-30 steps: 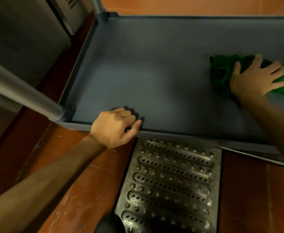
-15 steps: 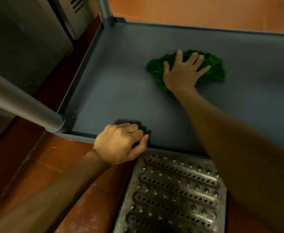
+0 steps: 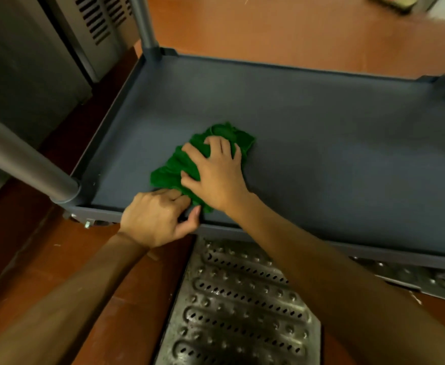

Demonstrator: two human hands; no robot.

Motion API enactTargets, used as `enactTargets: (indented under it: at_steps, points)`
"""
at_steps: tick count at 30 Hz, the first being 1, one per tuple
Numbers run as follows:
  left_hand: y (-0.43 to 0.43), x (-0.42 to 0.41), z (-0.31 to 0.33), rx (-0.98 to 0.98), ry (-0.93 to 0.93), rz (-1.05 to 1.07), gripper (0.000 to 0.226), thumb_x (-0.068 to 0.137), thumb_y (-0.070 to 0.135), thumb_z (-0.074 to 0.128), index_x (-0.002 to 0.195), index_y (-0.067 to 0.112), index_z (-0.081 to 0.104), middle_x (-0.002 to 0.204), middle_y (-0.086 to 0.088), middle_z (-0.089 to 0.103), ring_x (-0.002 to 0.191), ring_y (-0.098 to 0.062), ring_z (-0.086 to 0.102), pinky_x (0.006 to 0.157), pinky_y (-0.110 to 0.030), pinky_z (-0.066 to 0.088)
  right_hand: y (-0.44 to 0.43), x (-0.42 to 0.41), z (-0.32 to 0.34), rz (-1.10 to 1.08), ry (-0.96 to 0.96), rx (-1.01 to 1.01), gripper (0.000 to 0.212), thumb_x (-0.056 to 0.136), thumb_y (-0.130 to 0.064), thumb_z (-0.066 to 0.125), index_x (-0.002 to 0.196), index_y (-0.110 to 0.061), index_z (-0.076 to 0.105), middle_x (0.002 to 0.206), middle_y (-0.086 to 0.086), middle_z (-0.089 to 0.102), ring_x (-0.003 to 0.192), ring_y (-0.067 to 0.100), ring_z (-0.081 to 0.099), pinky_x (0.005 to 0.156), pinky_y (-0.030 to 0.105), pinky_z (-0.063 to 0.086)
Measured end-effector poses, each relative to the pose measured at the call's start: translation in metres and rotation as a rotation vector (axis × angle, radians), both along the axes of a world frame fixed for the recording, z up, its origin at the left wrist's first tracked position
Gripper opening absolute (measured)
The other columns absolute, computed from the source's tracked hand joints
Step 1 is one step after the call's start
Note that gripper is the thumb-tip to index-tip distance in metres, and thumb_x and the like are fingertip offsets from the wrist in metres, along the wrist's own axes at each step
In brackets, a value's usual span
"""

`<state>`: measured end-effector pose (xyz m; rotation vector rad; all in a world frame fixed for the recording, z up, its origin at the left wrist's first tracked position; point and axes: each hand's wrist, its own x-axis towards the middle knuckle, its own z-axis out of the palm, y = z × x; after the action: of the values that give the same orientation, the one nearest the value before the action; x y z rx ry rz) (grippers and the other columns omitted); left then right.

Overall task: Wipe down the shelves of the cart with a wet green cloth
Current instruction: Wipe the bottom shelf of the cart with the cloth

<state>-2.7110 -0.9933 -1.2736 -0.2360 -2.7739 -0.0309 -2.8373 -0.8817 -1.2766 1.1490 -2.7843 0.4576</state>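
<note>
The right hand (image 3: 216, 175) clutches the cloth (image 3: 174, 167) on the shelf (image 3: 321, 154); the left hand (image 3: 155, 217) clasps its rim. Wiping seems midway.

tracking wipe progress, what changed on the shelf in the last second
The right hand swept the green cloth leftward across the shelf, from its right side toward the left front corner, fingers curled into it. The left hand stayed gripping the front rim.

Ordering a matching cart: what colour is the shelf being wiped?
Dark blue-grey shelf, clearest in the head view.
</note>
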Motion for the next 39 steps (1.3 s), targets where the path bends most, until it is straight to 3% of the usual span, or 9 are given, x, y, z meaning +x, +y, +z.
enactTargets:
  at_steps: [12,16,20,27,32,39]
  points:
    - [0.002,-0.001,0.001,0.027,-0.039,0.022,0.051,0.094,0.048,0.034,0.066,0.013,0.057,0.067,-0.006,0.059,0.06,-0.034,0.064,0.043,-0.035,0.044,0.143,0.009,0.014,-0.047,-0.111,0.005,0.055,0.084,-0.056,0.063,0.134,-0.035,0.053,0.13,0.009,0.045,0.124,0.029,0.041,0.106,0.051,0.032]
    - [0.0,-0.001,0.002,0.025,-0.05,-0.053,0.05,0.098,0.044,0.031,0.068,0.015,0.06,0.067,-0.003,0.058,0.058,-0.03,0.062,0.042,-0.03,0.04,0.17,-0.009,0.009,-0.128,-0.113,-0.027,0.058,0.086,-0.063,0.056,0.138,-0.039,0.05,0.133,0.006,0.044,0.124,0.027,0.041,0.104,0.05,0.037]
    - [-0.001,-0.001,0.003,0.051,-0.091,-0.08,0.046,0.099,0.04,0.03,0.068,0.018,0.056,0.066,0.003,0.054,0.058,-0.024,0.058,0.043,-0.027,0.037,0.17,-0.038,0.006,-0.249,-0.102,-0.027,0.058,0.089,-0.061,0.054,0.141,-0.036,0.047,0.138,0.011,0.041,0.128,0.034,0.037,0.103,0.054,0.038]
    - [-0.006,-0.01,0.005,0.083,-0.175,-0.088,0.041,0.095,0.044,0.03,0.063,0.027,0.05,0.062,0.012,0.047,0.051,-0.015,0.05,0.045,-0.026,0.036,0.138,-0.095,0.002,-0.456,-0.091,0.0,0.057,0.095,-0.057,0.047,0.146,-0.032,0.038,0.147,0.014,0.034,0.137,0.038,0.026,0.111,0.061,0.025]
    - [-0.009,-0.015,0.004,0.129,-0.133,-0.09,0.047,0.095,0.051,0.029,0.064,0.024,0.051,0.066,0.008,0.052,0.057,-0.02,0.057,0.046,-0.027,0.04,0.115,-0.123,0.002,-0.539,-0.087,0.001,0.057,0.096,-0.057,0.046,0.146,-0.031,0.035,0.151,0.014,0.031,0.14,0.039,0.024,0.112,0.062,0.022]
    - [-0.019,-0.021,-0.025,0.339,-0.088,0.106,0.049,0.092,0.07,0.027,0.063,0.036,0.045,0.058,0.014,0.045,0.048,-0.011,0.05,0.048,-0.034,0.049,0.094,-0.155,-0.005,-0.613,-0.097,0.001,0.06,0.094,-0.062,0.043,0.146,-0.033,0.032,0.152,0.013,0.027,0.14,0.041,0.021,0.11,0.065,0.02]
